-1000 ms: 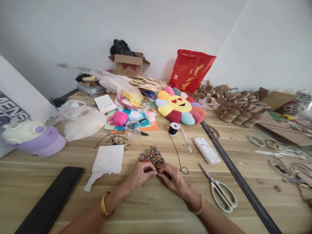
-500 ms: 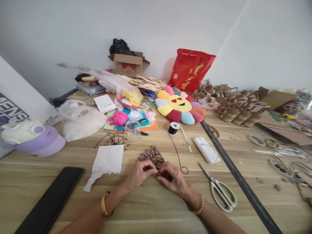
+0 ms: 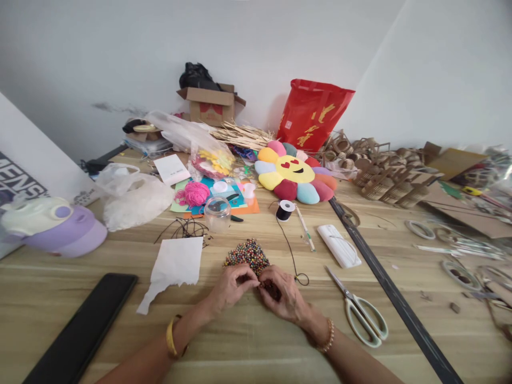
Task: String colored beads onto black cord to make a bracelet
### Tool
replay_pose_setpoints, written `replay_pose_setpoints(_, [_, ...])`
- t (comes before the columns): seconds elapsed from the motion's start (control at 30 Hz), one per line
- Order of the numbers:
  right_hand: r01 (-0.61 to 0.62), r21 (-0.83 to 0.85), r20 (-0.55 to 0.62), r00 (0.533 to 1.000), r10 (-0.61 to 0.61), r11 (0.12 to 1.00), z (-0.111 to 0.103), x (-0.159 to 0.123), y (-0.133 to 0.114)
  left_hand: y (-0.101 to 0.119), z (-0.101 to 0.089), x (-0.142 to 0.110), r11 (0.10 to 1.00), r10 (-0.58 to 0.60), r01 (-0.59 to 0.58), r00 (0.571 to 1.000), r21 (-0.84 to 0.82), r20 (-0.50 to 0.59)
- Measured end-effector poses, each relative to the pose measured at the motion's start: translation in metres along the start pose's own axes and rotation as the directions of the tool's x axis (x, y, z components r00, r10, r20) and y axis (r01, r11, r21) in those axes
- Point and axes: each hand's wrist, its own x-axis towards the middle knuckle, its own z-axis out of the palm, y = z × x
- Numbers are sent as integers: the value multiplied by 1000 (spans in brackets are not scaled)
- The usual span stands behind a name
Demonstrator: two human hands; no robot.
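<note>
A heap of small multicoloured beads (image 3: 248,254) lies on the wooden table right behind my hands. My left hand (image 3: 234,285) is closed in a pinch, thumb and index finger meeting close to the other hand's fingertips. What it pinches is too small to make out. My right hand (image 3: 284,293) curls with its fingertips together, and dark reddish beads (image 3: 272,290) show within its curve. Whether those beads are strung cannot be seen. Black cord runs from a spool (image 3: 285,210) toward the table beside my right hand, ending in a loop.
Scissors (image 3: 358,309) lie to the right, near a white case (image 3: 339,246). Left are torn white paper (image 3: 178,261) and a long black object (image 3: 84,325). Behind stand a clear jar (image 3: 217,214), pink yarn (image 3: 196,194) and a flower cushion (image 3: 296,170).
My fingertips have shifted very slightly, still meeting at the front of the bead heap. Everything else lies as before.
</note>
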Motion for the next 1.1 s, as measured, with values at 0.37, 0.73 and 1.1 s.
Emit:
replay_pose_setpoints(0.37, [-22, 21, 3, 1000, 22, 1000, 0, -3, 3, 2, 0, 1, 1000, -13, 13, 1000, -16, 8])
replay_pose_setpoints(0.73, [-484, 332, -166, 815, 555, 810, -27, 10, 19, 9, 3, -1, 998, -44, 46, 998, 31, -41])
replay_pose_setpoints(1.1, [-501, 287, -240, 787, 568, 816, -71, 15, 41, 29, 19, -4, 879, 228, -344, 912, 331, 341])
